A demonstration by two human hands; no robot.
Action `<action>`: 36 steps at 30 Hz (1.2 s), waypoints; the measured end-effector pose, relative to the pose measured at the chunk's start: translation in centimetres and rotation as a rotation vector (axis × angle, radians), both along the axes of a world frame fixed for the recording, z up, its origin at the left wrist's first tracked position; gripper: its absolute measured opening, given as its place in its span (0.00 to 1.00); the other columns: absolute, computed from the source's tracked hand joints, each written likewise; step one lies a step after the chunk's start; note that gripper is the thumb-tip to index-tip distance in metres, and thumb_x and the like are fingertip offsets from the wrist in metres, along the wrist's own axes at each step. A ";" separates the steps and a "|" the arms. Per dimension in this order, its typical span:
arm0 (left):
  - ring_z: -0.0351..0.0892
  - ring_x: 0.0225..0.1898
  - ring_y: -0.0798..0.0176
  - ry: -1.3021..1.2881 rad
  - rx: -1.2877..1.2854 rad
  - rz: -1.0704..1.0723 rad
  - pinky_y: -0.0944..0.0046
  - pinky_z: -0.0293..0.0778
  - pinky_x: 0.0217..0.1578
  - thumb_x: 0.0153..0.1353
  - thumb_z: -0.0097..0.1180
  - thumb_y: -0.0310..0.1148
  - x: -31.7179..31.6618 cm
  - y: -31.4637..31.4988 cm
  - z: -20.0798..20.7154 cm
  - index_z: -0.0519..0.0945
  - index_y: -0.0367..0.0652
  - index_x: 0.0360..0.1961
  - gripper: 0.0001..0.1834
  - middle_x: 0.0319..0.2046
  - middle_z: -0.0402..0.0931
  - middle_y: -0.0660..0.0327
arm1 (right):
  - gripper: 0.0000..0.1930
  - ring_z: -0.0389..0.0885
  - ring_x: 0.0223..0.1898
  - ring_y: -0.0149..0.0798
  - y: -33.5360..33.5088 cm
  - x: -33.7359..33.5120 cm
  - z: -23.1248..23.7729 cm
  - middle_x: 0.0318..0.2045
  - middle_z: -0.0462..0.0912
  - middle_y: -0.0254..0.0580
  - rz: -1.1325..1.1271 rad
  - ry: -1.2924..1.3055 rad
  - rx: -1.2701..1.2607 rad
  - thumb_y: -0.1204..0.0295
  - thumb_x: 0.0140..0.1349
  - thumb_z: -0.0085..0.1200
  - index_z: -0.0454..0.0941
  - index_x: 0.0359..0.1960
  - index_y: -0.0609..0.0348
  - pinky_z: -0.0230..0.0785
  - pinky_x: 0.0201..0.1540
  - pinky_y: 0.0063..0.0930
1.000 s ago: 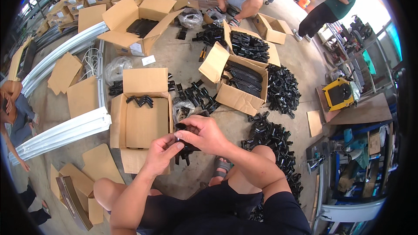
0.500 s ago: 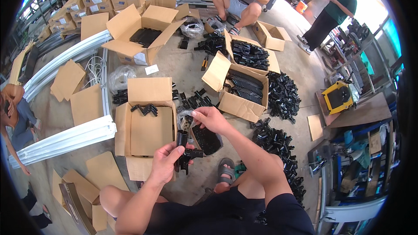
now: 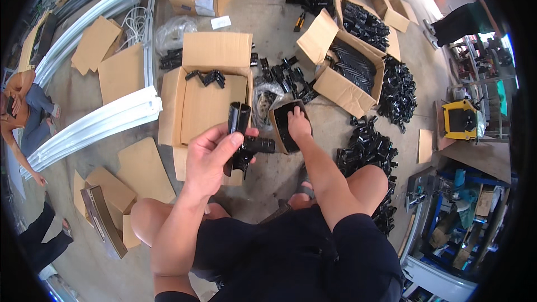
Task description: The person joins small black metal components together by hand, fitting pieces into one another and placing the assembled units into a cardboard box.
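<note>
My left hand is closed around a black branched pipe connector, held upright with one arm pointing right. Down to its right, my right hand dips into a small open carton with dark contents too small to make out. Its fingers are bent together at the contents, and their tips are partly hidden. Beyond my left hand stands an open cardboard box with a flat cardboard sheet inside. Several black angled connectors lie on that sheet.
Black connectors are heaped by my right knee. An open carton of black parts stands ahead right. Clear plastic bags and loose connectors lie beyond the small carton. White metal profiles stretch along the left, near another person.
My right hand has gone from above the small carton down into it. My left hand still grips the connector, now higher in view. The whole view has tipped downward.
</note>
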State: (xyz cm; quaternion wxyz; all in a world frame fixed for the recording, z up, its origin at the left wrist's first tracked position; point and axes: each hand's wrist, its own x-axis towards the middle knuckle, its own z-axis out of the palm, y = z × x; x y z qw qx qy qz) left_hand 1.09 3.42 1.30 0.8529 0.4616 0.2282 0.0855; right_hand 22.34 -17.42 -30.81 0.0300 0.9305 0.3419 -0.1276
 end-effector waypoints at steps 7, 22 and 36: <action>0.86 0.36 0.62 0.021 -0.017 0.030 0.61 0.86 0.36 0.70 0.55 0.31 0.9 0.3 0.4 0.80 0.29 0.50 0.14 0.44 0.83 0.47 | 0.09 0.85 0.43 0.50 -0.2 2.8 -0.9 0.45 0.80 0.53 0.008 -0.032 0.019 0.73 0.66 0.47 0.76 0.42 0.63 0.82 0.43 0.40; 0.83 0.28 0.63 0.170 1.170 -0.020 0.65 0.77 0.30 0.56 0.71 0.35 0.5 -0.6 -0.2 0.84 0.39 0.46 0.18 0.30 0.84 0.58 | 0.10 0.81 0.30 0.38 6.0 2.1 22.1 0.34 0.83 0.45 -0.181 0.452 1.014 0.77 0.61 0.61 0.83 0.44 0.64 0.76 0.36 0.29; 0.84 0.29 0.55 0.180 1.601 -0.015 0.57 0.79 0.28 0.50 0.71 0.38 -1.5 -2.9 -0.8 0.82 0.46 0.41 0.18 0.31 0.84 0.62 | 0.10 0.83 0.31 0.42 4.7 -9.2 33.2 0.35 0.82 0.41 0.484 0.159 1.090 0.80 0.54 0.66 0.83 0.38 0.58 0.77 0.32 0.31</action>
